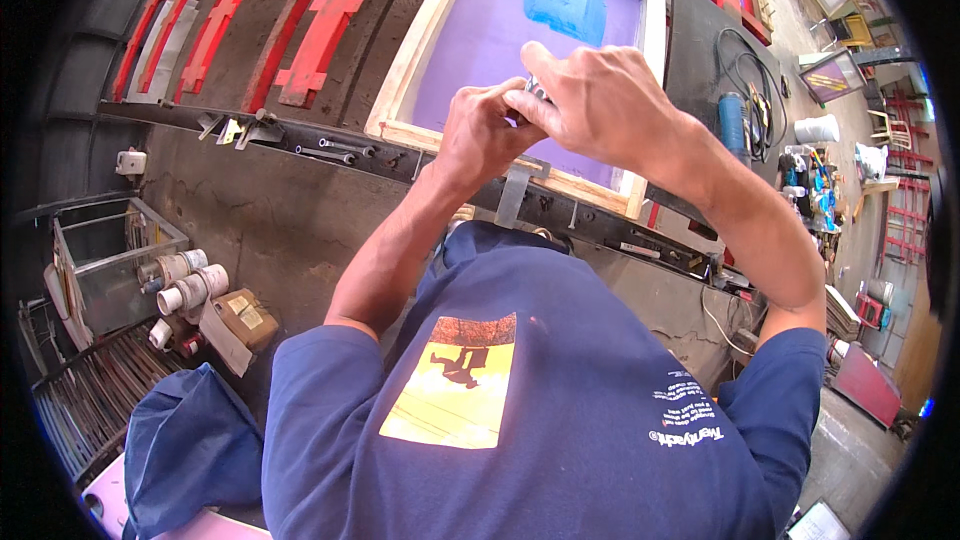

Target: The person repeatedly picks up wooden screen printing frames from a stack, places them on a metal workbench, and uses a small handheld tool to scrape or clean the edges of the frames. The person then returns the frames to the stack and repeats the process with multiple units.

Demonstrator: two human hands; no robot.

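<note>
Pinching a metallic piece point(537, 89), left hand point(485, 132) and right hand point(598, 90) meet; white lettering point(697, 435) marks the navy shirt point(590, 360).

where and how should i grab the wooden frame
Probably by its left rail and right rail, coming from the outer sides: they are long, narrow bars, easy to wrap fingers around, while the purple mesh between them is broad, flat and bears a blue patch.
</note>
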